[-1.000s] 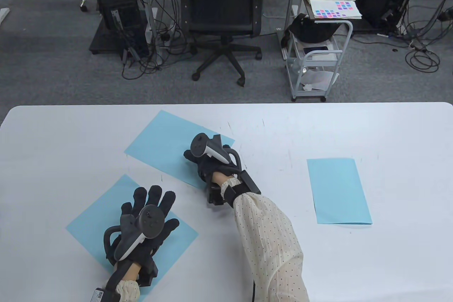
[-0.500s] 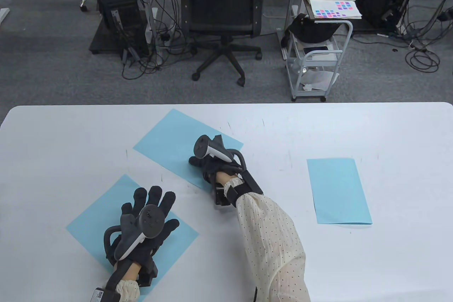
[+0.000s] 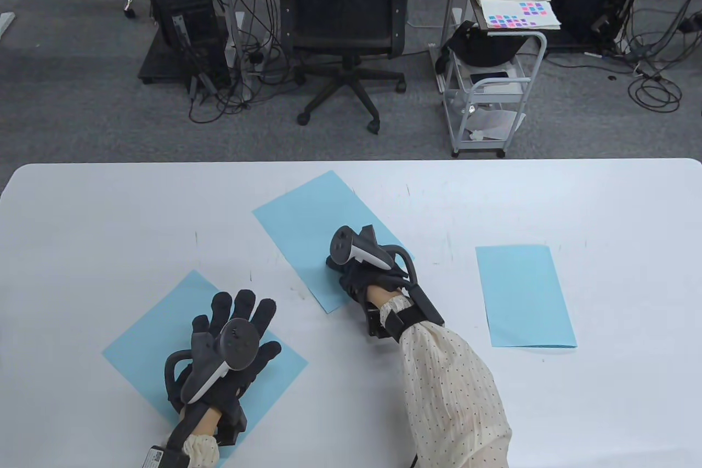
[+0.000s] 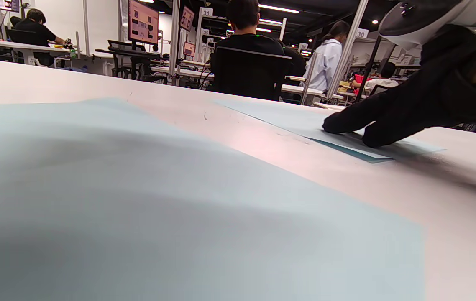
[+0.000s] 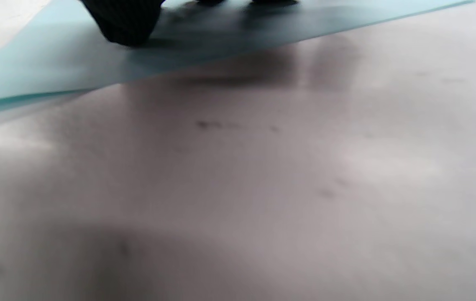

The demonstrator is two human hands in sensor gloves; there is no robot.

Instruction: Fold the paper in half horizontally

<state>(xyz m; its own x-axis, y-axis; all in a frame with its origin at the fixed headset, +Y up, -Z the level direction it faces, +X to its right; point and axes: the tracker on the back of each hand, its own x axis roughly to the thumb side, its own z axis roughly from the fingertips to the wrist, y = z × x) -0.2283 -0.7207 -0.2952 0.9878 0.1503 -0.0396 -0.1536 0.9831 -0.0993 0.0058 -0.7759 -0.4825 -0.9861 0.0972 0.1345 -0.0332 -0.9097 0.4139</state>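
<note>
White table [image 3: 603,204] carries three light-blue sheets; landmark for positions is the middle sheet [image 3: 312,226], folded, lying askew near the table's centre. Right hand [image 3: 362,273] rests on the near-right part of the middle sheet, fingertips [image 4: 338,125] pressing it flat to the table in the left wrist view; whether the thumb pinches the edge cannot be told; the sheet's near edge shows two layers slightly parted in the right wrist view. Unfolded sheet [image 3: 159,325] lies nearer the camera and to the left of the middle sheet, set as a diamond, not touching it; left hand [image 3: 230,350] lies flat on this one, fingers spread wide, holding nothing, palm down. Folded sheet [image 3: 524,298] lies well to the right of the middle sheet, apart from both hands, long side running away from the camera, fold at its near end.
</note>
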